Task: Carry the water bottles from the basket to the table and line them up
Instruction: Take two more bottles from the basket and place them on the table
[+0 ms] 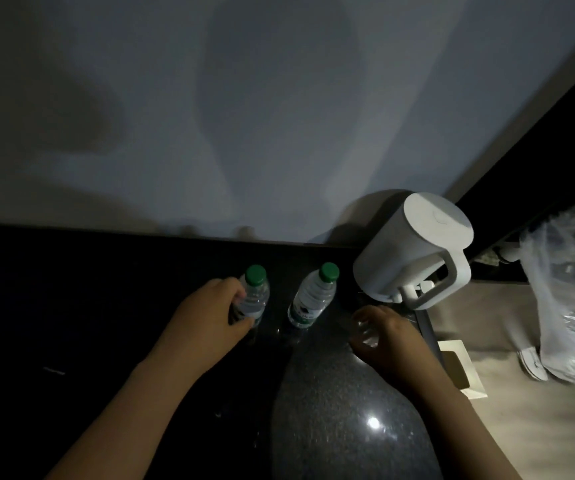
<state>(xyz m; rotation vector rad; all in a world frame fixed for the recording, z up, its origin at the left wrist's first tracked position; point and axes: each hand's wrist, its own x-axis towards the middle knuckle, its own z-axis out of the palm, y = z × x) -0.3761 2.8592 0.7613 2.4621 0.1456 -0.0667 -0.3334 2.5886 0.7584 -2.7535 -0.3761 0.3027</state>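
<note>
Bottle just left of the white kettle stands free on the dark table; a 2nd bottle, farther left, sits gripped in the left hand. Right hand hovers near the kettle, fingers loose, empty. A jerky release could topple both.

On the dark stone surface, one green-capped clear plastic water bottle stands just left of the white plastic kettle, with a second bottle farther left. A clear plastic bag lies right of the kettle.
</note>
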